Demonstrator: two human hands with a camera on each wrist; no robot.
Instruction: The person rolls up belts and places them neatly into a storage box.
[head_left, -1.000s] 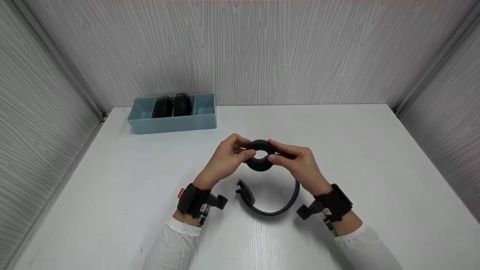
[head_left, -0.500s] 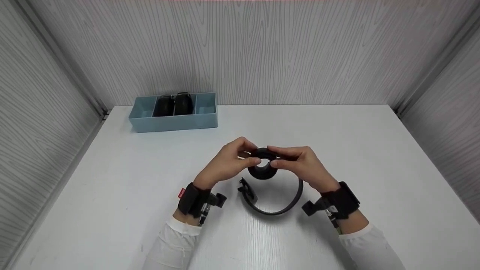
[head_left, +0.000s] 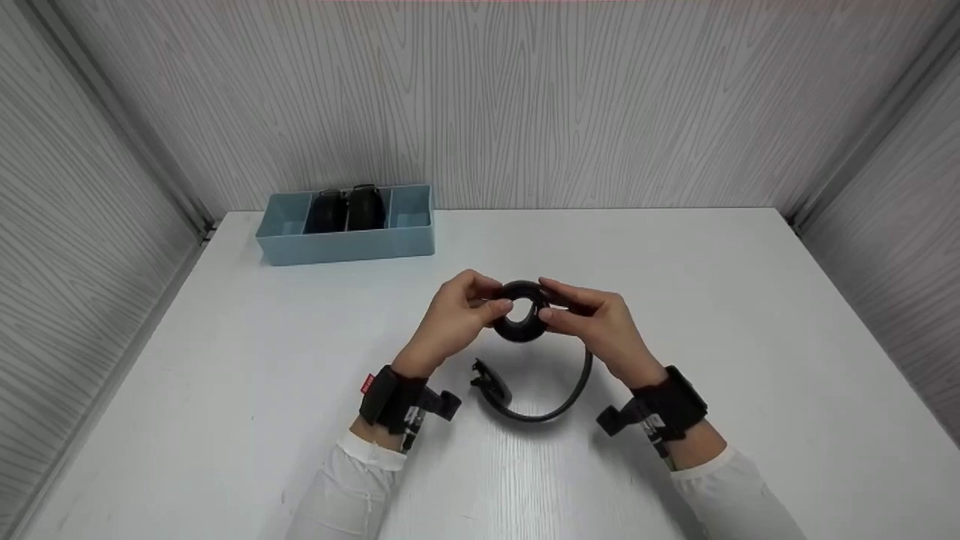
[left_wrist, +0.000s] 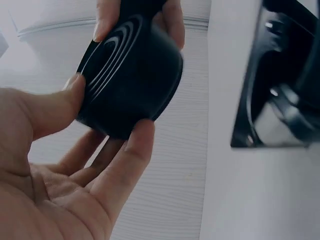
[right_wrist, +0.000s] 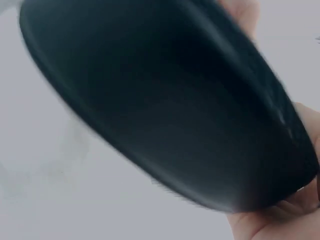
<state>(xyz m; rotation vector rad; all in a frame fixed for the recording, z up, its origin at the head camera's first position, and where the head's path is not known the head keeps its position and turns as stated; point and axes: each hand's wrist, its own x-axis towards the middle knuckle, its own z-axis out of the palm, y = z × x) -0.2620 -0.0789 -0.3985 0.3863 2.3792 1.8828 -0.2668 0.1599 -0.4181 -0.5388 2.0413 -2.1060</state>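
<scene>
Both hands hold up a black ring-shaped ear cup point(head_left: 519, 334) of a headset at the middle of the head view. My left hand point(head_left: 452, 319) pinches its left side between thumb and fingers. On the opposite side, my right hand point(head_left: 600, 330) grips the rim the same way. A thin curved headband point(head_left: 532, 418) hangs below, its upper right part hidden behind the right hand. Its free end piece point(head_left: 493, 384) points up at the left. Concentric ridges show on the ear cup point(left_wrist: 135, 75) in the left wrist view. A smooth black surface point(right_wrist: 150, 110) fills the right wrist view.
A blue divided tray point(head_left: 345, 248) stands at the back left of the white table point(head_left: 675, 270). Two black rounded pieces point(head_left: 366, 209) sit in its middle compartments. Grey wood-grain walls point(head_left: 600, 105) close off the back and both sides.
Both hands dip slightly with the ear cup, then rise back up. The headband follows, now a little higher and turned. The tray stays put.
</scene>
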